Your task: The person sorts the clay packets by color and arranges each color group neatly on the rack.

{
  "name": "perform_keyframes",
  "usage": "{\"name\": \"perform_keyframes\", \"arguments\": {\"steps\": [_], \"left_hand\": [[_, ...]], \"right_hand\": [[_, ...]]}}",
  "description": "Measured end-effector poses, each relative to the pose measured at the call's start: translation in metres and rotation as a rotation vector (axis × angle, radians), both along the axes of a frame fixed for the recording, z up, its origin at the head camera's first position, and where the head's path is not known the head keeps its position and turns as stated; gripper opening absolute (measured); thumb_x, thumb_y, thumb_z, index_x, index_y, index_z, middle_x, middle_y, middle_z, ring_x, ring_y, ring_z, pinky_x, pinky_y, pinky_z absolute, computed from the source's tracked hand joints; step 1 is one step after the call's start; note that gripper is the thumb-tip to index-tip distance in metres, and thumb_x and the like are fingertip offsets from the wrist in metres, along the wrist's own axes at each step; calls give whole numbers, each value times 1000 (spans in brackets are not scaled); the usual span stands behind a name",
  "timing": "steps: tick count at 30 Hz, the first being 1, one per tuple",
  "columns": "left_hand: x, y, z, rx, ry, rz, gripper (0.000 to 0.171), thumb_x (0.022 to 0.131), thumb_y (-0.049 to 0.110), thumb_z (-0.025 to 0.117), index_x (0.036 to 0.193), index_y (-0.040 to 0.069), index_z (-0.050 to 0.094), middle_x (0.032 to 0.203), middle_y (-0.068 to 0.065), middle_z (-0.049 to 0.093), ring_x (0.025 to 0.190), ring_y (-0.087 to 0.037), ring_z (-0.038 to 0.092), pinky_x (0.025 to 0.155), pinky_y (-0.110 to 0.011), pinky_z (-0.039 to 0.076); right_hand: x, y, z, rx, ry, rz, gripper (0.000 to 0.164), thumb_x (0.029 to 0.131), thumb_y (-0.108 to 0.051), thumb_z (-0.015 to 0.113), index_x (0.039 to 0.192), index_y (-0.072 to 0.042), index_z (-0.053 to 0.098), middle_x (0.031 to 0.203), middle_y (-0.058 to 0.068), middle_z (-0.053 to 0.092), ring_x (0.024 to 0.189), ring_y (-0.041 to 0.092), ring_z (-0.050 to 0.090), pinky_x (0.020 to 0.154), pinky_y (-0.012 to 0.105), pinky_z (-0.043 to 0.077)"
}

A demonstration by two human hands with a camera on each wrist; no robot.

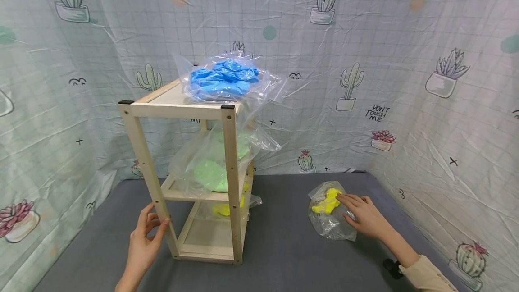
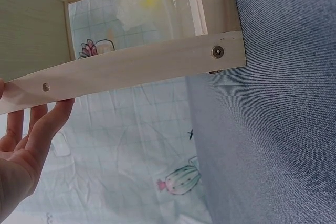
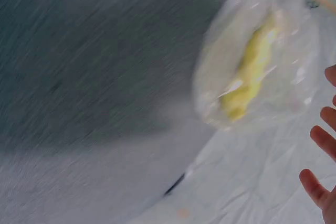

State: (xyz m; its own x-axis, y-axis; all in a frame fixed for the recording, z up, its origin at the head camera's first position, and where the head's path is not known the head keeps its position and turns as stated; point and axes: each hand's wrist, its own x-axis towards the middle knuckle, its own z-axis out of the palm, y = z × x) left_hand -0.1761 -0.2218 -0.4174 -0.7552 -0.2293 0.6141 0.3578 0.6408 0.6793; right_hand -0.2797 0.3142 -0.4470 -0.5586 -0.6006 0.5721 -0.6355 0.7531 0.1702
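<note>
My left hand (image 1: 143,238) pinches the front left post (image 1: 151,168) of a pale wooden shelf rack (image 1: 182,111), thumb on one side and fingers on the other. The left wrist view shows fingertips against the post's edge (image 2: 131,69). To the right, a clear plastic bag (image 1: 330,229) with a lumpy yellow thing (image 1: 327,202) inside lies on the dark grey surface. My right hand (image 1: 366,217) is at the bag's right side, its fingers extended over the edge in the head view. In the right wrist view the fingers are spread apart beside the bag (image 3: 210,77).
The rack's top bears a clear bag with crumpled blue stuff (image 1: 223,78). Light green stuff (image 1: 208,175) in a bag sits on the middle shelf, bagged yellow stuff (image 1: 222,209) lower down. Cactus-printed cloth (image 1: 284,57) hangs behind and at both sides. A small black object (image 1: 392,268) lies near my right wrist.
</note>
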Motion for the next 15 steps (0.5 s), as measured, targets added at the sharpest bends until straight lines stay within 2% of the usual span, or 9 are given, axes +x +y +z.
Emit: {"name": "perform_keyframes", "arguments": {"steps": [3,5,10,15], "left_hand": [[1,1,1,2,1,0,49,82,-1,59,127,6,41,88,30,47,76,19,49,56,-17,49],[1,1,1,2,2,3,49,82,-1,60,127,6,41,88,29,46,76,20,48,55,-15,49],[1,1,3,11,22,-2,48,81,-2,61,125,4,42,87,29,47,77,21,48,54,-11,47],[0,2,2,21,35,-14,50,80,-4,61,125,3,42,87,30,47,77,21,47,52,-5,44]], "right_hand": [[-5,9,-7,9,8,-31,59,68,-19,75,121,-4,54,121,13,55,103,26,53,70,41,37],[-9,15,-11,13,21,-47,63,64,-19,77,121,-2,53,122,15,54,102,27,53,68,41,36],[-26,27,-20,56,30,-79,69,66,-24,77,125,-1,48,127,16,49,103,27,52,66,38,35],[-44,32,-24,56,14,-66,75,67,-28,76,128,0,43,130,16,46,105,27,50,66,40,37]]}}
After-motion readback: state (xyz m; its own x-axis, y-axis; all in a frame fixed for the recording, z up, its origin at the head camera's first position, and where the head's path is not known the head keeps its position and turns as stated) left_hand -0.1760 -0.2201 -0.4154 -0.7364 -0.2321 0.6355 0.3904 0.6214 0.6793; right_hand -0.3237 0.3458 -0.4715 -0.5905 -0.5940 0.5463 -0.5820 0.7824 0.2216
